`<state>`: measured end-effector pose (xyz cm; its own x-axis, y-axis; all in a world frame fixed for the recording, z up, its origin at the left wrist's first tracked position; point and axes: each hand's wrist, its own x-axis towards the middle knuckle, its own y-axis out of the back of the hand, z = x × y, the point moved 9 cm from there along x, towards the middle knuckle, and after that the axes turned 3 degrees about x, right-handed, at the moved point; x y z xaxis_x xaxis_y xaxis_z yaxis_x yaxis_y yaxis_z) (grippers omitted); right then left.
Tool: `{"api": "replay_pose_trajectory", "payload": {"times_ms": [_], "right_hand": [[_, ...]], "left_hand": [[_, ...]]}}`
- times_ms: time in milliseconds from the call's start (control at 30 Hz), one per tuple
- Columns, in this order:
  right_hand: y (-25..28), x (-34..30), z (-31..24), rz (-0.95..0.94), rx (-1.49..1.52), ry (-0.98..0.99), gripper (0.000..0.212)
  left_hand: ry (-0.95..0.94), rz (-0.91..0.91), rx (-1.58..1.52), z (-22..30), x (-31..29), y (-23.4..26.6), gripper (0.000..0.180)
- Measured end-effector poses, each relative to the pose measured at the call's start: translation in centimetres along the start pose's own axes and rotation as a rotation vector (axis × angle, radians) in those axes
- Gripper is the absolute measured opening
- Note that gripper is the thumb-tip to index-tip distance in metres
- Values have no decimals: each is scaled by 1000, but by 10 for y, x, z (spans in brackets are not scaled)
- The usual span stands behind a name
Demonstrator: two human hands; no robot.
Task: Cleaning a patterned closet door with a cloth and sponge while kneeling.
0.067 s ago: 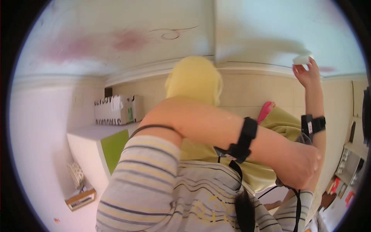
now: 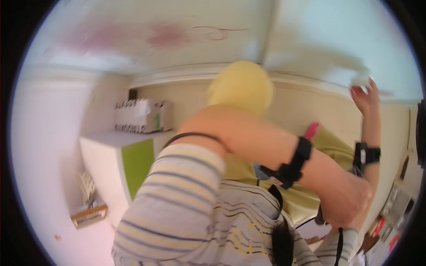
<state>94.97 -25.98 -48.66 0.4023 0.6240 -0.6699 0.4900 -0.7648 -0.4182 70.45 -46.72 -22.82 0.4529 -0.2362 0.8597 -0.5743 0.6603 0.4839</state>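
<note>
My right hand (image 2: 367,95) reaches up at the far right, pinching a small white block (image 2: 360,81) against or very near a pale blue panel (image 2: 328,40). My left forearm crosses in front of my body. My left hand (image 2: 348,204) is closed in a fist close to my right arm, near the elbow. Part of a dark grey item (image 2: 319,218) shows at the left hand's edge; most of it is hidden, as are the fingertips. Beyond my left elbow is a smooth, rounded yellow thing (image 2: 242,86), which I cannot identify.
A white cabinet (image 2: 101,162) with a green front stands at left, carrying a white box (image 2: 137,116) with dark lettering. Below it is a brown-framed thing (image 2: 90,216). A ledge (image 2: 177,77) runs under the panels. At far right are shelves (image 2: 395,201). A pink shoe (image 2: 312,130) shows below.
The whole view has shifted, so the wall, cabinet and arms appear further right. My right hand sits slightly lower in view, with the white block in its fingers. The left fist stays by the right arm.
</note>
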Motion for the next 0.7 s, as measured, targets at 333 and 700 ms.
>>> {"api": "replay_pose_trajectory", "payload": {"times_ms": [333,700], "right_hand": [[35,12,-56,-68,-188,69,45],[-64,-30,-133,-93,-151,247,45]], "left_hand": [[-164,172,291,-36,11,-43,36],[-73,189,354,-87,25,36,27]]}}
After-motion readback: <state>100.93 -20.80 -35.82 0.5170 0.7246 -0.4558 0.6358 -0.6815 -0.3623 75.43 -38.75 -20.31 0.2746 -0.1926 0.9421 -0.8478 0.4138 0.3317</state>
